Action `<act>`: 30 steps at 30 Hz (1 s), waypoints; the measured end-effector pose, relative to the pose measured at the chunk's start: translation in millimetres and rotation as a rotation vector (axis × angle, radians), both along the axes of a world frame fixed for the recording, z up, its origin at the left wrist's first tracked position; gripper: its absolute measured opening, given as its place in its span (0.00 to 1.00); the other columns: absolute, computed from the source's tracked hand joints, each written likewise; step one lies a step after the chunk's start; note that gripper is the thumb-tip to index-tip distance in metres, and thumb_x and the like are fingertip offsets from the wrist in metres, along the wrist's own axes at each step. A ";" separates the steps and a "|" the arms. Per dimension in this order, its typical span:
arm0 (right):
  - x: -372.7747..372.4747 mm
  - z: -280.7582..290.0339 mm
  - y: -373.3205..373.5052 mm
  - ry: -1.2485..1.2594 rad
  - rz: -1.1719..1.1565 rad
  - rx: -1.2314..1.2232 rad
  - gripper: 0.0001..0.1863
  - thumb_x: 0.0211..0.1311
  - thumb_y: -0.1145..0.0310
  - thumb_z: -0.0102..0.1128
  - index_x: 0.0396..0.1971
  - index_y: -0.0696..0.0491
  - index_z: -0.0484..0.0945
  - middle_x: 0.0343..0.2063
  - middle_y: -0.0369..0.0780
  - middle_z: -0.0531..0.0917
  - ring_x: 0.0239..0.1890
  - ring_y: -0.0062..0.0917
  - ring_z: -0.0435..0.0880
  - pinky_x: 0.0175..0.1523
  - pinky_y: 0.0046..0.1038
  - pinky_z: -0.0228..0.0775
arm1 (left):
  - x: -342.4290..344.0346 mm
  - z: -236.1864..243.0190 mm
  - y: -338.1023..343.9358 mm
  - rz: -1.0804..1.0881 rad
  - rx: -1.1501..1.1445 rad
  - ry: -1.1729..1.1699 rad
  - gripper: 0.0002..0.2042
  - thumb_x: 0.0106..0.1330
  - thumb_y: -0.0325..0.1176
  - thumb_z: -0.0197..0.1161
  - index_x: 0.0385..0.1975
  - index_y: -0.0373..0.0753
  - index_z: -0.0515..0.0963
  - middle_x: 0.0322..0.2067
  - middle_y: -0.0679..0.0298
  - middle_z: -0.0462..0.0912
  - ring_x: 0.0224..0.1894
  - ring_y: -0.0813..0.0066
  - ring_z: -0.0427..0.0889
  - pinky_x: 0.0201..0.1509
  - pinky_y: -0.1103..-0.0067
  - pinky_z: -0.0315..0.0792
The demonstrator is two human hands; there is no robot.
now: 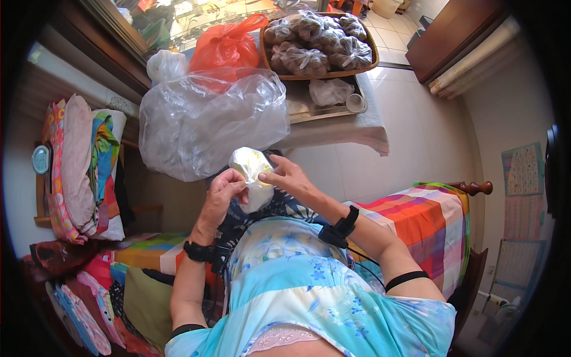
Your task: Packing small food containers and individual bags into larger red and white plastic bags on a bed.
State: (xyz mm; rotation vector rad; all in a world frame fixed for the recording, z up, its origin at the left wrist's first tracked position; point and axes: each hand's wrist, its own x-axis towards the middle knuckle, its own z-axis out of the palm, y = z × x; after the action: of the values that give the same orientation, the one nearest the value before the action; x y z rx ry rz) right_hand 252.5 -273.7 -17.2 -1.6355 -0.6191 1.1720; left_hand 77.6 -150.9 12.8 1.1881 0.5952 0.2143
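Observation:
A white, thin plastic bag (pixel 248 159) with a yellowish print is bunched up over my lap. My left hand (pixel 223 193) pinches its near-left side between thumb and fingertips. On the other side, my right hand (pixel 292 178) grips the bag with its thumb on top; some of its fingers are hidden behind the bag. Any contents of the bag cannot be made out. Just beyond my hands, a large clear plastic bag (pixel 208 119) hangs over the near edge of the table (pixel 372 122).
On the table stand a red plastic bag (pixel 223 47), a white bag (pixel 166 66) and a wicker basket (pixel 375 53) of knotted clear bags with brown contents. A tray (pixel 315 114) there carries a small clear bag (pixel 330 92) and a clear cup (pixel 355 103). Folded cloths (pixel 77 160) hang at left.

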 end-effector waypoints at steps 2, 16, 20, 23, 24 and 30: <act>-1.6 28.3 1.2 0.366 0.035 0.151 0.29 0.52 0.56 0.69 0.49 0.58 0.72 0.38 0.40 0.81 0.39 0.24 0.81 0.43 0.27 0.73 | 9.5 3.2 -3.3 -0.013 -0.007 -0.032 0.05 0.68 0.32 0.54 0.34 0.37 0.72 0.24 0.66 0.77 0.25 0.80 0.77 0.32 0.84 0.71; 107.6 -32.7 20.8 0.415 -0.659 0.332 0.17 0.45 0.77 0.69 0.39 0.57 0.78 0.32 0.38 0.83 0.31 0.25 0.83 0.43 0.29 0.76 | 7.8 -12.6 6.4 0.157 0.054 0.072 0.05 0.61 0.27 0.61 0.35 0.36 0.76 0.30 0.66 0.81 0.27 0.82 0.78 0.35 0.84 0.71; 160.9 -59.2 43.8 0.278 -0.735 0.419 0.19 0.51 0.70 0.69 0.42 0.59 0.76 0.36 0.38 0.82 0.37 0.23 0.81 0.45 0.27 0.73 | 1.7 -16.8 7.5 0.190 0.100 0.151 0.05 0.60 0.27 0.63 0.34 0.36 0.76 0.28 0.67 0.80 0.27 0.82 0.78 0.34 0.85 0.71; 176.1 -79.3 58.9 -0.612 -0.653 -0.211 0.27 0.51 0.66 0.67 0.51 0.60 0.72 0.38 0.47 0.80 0.45 0.39 0.78 0.52 0.38 0.68 | 1.4 -18.1 12.4 0.241 0.128 0.151 0.03 0.60 0.25 0.62 0.32 0.36 0.76 0.27 0.68 0.79 0.28 0.83 0.77 0.35 0.85 0.72; 172.1 -76.0 60.9 -0.612 -0.637 -0.202 0.27 0.51 0.66 0.67 0.51 0.60 0.72 0.38 0.47 0.80 0.45 0.39 0.78 0.52 0.38 0.68 | -0.3 -18.5 16.4 0.274 0.172 0.152 0.03 0.60 0.24 0.61 0.32 0.36 0.76 0.26 0.69 0.79 0.28 0.84 0.77 0.36 0.85 0.73; 160.0 -52.8 62.4 -1.197 -0.348 -0.033 0.23 0.45 0.71 0.64 0.46 0.57 0.76 0.39 0.49 0.76 0.45 0.44 0.73 0.52 0.41 0.65 | -11.7 -30.9 54.6 0.430 0.543 0.258 0.08 0.56 0.22 0.62 0.35 0.34 0.77 0.27 0.68 0.79 0.29 0.83 0.77 0.36 0.84 0.73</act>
State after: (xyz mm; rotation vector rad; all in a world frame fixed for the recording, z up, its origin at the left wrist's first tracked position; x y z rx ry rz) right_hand 412.5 -211.3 -70.0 -2.2735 -0.9629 -0.1640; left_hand 65.9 -96.3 -18.1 1.6141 1.0633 0.6224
